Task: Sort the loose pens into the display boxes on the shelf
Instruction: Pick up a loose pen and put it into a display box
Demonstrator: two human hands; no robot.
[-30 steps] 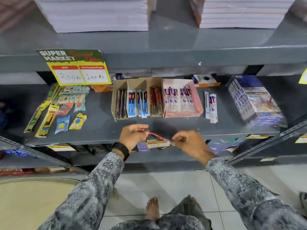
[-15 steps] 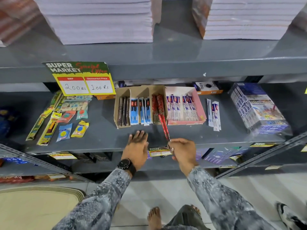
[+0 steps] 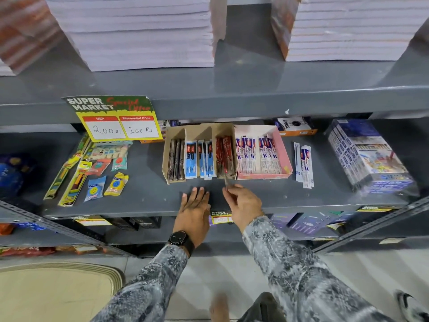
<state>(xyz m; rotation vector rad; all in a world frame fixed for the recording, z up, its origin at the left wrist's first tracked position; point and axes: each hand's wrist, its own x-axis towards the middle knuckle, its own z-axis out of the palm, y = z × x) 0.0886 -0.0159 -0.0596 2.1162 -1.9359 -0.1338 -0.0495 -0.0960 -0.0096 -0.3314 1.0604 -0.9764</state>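
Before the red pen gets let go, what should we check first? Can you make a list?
1. Right hand pinches the red pen: ok.
2. Pen's far end is in the brown box's right compartment, with the other red pens: ok.
3. Pen fully inside: not ok, its near end sticks out.
4. Left hand out of the way, flat on the shelf: ok.
5. Loose pens beside the pink box sorted: not ok.
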